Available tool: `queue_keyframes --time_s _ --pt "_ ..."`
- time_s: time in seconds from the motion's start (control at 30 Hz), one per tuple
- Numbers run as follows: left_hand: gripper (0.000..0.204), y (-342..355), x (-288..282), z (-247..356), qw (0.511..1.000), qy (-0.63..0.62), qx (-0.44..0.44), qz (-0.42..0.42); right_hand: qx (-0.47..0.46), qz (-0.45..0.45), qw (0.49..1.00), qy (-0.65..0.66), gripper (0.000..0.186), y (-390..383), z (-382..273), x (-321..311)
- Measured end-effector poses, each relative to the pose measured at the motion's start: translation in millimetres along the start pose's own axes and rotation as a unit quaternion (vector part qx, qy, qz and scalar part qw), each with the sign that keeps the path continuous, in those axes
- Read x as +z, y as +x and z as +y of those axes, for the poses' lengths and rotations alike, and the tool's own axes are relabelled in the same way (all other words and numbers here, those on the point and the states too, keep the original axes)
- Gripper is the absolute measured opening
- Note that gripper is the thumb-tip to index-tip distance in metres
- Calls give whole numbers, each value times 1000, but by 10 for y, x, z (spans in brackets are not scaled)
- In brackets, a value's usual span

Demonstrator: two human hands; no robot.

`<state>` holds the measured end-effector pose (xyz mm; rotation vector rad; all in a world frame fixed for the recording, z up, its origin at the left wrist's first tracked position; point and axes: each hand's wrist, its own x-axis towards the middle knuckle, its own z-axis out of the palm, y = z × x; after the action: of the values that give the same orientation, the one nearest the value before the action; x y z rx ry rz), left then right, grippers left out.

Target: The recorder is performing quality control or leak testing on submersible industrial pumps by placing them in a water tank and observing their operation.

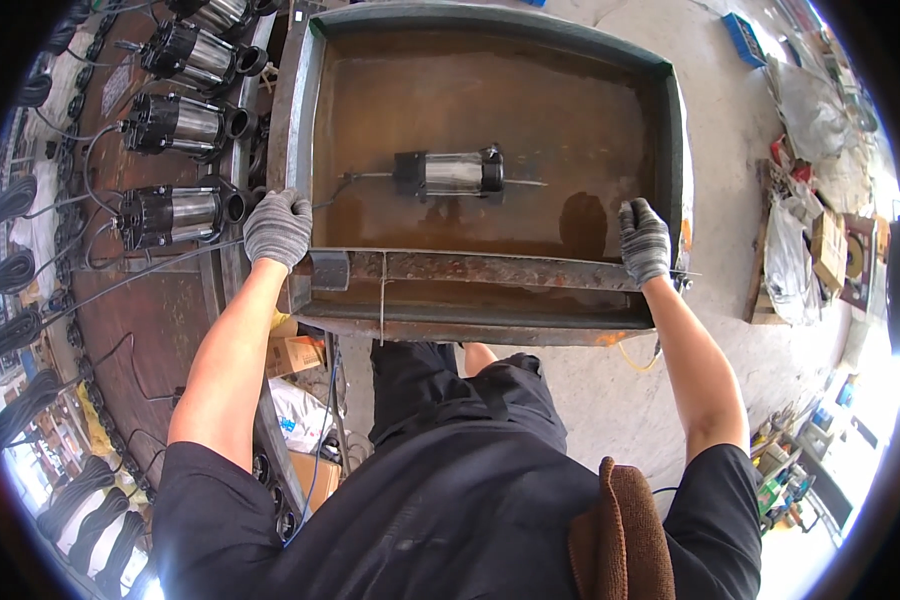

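A submersible pump (450,173) with a black body and shiny metal middle lies on its side in a shallow metal tank (300,120) holding brownish water. From its left end a dark cable (330,196) runs toward my left hand (278,230) and is lost behind it. That hand, in a grey knitted glove, is closed at the tank's left rim; what the fingers hold is hidden. Opposite, my right hand (645,240), gloved alike, is closed by the tank's right wall. Its grip is hidden too. A rusty crossbar (500,268) spans the tank between my wrists.
Several similar pumps (175,217) line a brown bench (150,320) on the left, with coiled black cables (5,275) beyond. Cardboard boxes (295,354) stand below the tank's near left corner. On the right, boxes and plastic-wrapped goods (792,270) sit on the concrete floor (735,370).
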<state>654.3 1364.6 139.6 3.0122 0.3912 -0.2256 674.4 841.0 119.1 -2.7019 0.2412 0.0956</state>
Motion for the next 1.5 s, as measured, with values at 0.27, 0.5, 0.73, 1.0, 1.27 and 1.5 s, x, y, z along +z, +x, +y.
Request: queue_keyframes --time_s 0.27,0.5,0.73,1.0,1.27,1.5 --pt "23 -9 -29 21 1000 -1 -10 -6 -23 7 1000 4 26 10 -8 -39" --pt "27 -1 10 93 1000 4 -9 -9 -168 -31 985 24 13 -154 -263 -373" --pt "30 -15 55 -8 1000 -9 -16 9 -427 -390 790 -206 24 -921 -2504 -2586" --pt "30 85 -32 85 998 -33 -44 -15 -432 -397 756 -289 11 -1058 -3136 -3032" --pt "21 -113 34 20 999 -33 -21 32 -410 -380 784 -269 8 -1243 -2714 -2532" --pt "23 -117 63 -44 999 -25 -32 28 -388 -370 806 -250 5 -1293 -2626 -2309"
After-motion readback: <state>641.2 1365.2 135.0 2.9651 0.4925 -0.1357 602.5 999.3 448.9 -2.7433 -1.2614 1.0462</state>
